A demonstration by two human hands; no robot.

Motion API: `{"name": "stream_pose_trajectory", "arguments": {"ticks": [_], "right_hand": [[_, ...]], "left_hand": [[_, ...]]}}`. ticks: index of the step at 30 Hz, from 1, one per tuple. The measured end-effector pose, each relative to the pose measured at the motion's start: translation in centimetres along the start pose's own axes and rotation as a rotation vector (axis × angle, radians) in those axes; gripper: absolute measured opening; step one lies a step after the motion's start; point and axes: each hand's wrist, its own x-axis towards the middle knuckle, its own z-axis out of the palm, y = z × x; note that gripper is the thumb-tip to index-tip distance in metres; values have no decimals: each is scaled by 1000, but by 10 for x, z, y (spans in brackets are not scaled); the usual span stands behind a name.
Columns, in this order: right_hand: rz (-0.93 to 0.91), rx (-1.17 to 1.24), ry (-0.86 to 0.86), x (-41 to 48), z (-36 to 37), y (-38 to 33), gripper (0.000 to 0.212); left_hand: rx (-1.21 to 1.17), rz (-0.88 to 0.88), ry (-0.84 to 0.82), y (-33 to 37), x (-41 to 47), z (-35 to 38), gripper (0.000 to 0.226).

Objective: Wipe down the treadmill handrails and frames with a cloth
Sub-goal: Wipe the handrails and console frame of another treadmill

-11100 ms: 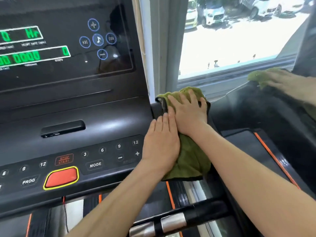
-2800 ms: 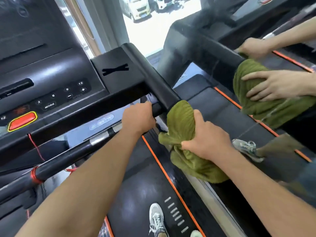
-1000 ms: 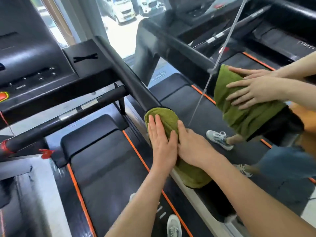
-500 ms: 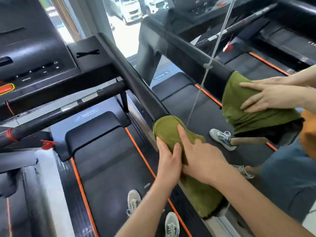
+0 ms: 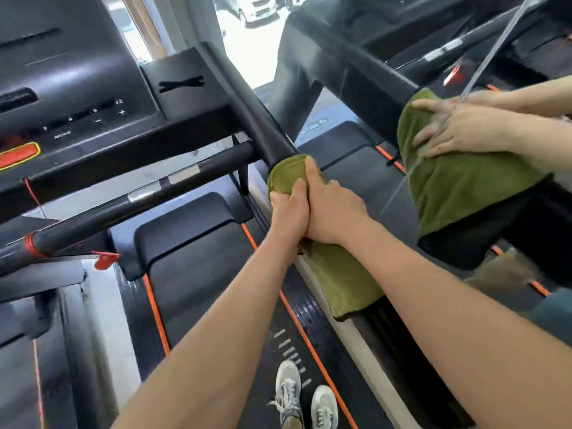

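A green cloth (image 5: 340, 274) is wrapped over the black right handrail (image 5: 250, 116) of the treadmill, and its loose end hangs down toward the belt's side rail. My left hand (image 5: 289, 209) and my right hand (image 5: 335, 209) sit side by side on top of the cloth, both pressing and gripping it around the rail. The rail under the cloth is hidden. Above my hands the bare rail runs up to the console (image 5: 77, 97).
A mirror on the right repeats my hands and the cloth (image 5: 458, 181). A lower black crossbar (image 5: 130, 205) with metal sensor plates spans the belt (image 5: 198, 274). A red safety clip (image 5: 105, 260) hangs at the left. My shoes (image 5: 303, 397) stand on the belt.
Both hands and the cloth slid down the handrail toward me, then back up a little within the last half second. The view has tilted slightly.
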Motion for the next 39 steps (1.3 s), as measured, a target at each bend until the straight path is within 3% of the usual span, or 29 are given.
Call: {"name": "stream_pose_trajectory", "arguments": {"ticks": [6,11,17,24,29,32,35,37,39], "right_hand": [[-62,216,-58,47,-4,-6,112],[-54,321,-126,12,-1,16,121],[-9,192,-103,-74,11,46,113],[25,125,-43,-185,25,86,102],[47,227,91,-258,53,115,97],[32,516,176,-286,71,130,91],[47,1074,199,-301,88,143,75],[113,1531,171,-303,91,145,58],[248,1843,166,-298,96,140,43]], "left_hand": [[-94,25,47,21,34,-12,63],[-75,-34,13,-2,0,-2,109],[103,50,-12,-43,-62,22,117],[223,109,-23,-92,-162,55,100],[331,111,-56,-125,-225,76,89],[372,137,-97,-139,-249,80,87],[436,226,-116,-151,-262,81,89],[591,389,-81,-159,-266,81,85],[908,690,-2,-167,-268,78,75]]}}
